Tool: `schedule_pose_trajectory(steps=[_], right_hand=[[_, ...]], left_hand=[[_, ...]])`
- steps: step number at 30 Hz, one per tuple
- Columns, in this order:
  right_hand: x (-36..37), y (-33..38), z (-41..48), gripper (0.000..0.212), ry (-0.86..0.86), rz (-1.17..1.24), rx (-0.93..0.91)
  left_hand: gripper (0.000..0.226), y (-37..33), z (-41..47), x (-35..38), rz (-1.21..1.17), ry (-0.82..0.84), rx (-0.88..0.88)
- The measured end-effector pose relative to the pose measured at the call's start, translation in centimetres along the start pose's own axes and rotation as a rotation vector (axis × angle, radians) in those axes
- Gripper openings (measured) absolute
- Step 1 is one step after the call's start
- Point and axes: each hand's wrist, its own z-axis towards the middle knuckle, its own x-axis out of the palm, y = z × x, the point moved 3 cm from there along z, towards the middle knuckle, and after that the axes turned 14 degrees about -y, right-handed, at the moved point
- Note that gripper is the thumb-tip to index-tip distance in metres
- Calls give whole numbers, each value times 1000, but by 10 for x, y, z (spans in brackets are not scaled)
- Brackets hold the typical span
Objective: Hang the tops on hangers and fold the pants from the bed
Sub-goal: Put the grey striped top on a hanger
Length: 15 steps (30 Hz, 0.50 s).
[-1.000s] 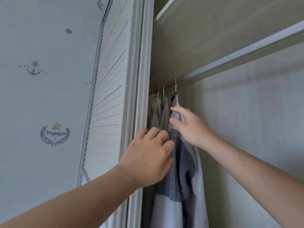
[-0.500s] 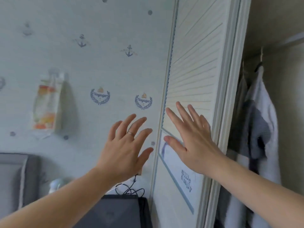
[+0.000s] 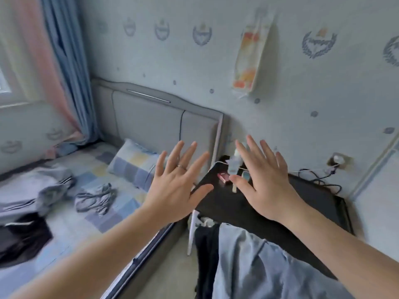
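Note:
Both hands float in front of me with fingers spread and nothing in them: my left hand [image 3: 178, 182] over the bed's edge, my right hand [image 3: 262, 180] over the dark nightstand [image 3: 233, 203]. On the checked bed [image 3: 90, 216] lie a crumpled grey garment [image 3: 96, 198], a grey striped garment [image 3: 34, 190] at the left and a black garment [image 3: 19, 238] below it. A light blue garment [image 3: 265, 266] and a black one [image 3: 206, 251] hang over something in the foreground under my right arm.
A grey padded headboard [image 3: 155, 124] and a checked pillow [image 3: 133, 165] stand at the bed's head. Small bottles and items [image 3: 232, 171] sit on the nightstand; cables [image 3: 319, 178] run to a wall socket. Curtains [image 3: 62, 67] hang left; the wardrobe door edge [image 3: 380, 173] is at the right.
My view has swung left and down from the wardrobe to the bed and nightstand. Both hands let go of the hung top and now hover, spread apart.

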Motion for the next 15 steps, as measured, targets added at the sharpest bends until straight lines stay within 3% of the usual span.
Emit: schedule_pose_trajectory(steps=[6,15], right_hand=[[121,115,-14,78,237,224,-98],[247,258,-37,75,567,482,-267]], left_hand=[[79,113,-130,-27,125,148,-331],[77,205,-290,-57,237,220,-926]])
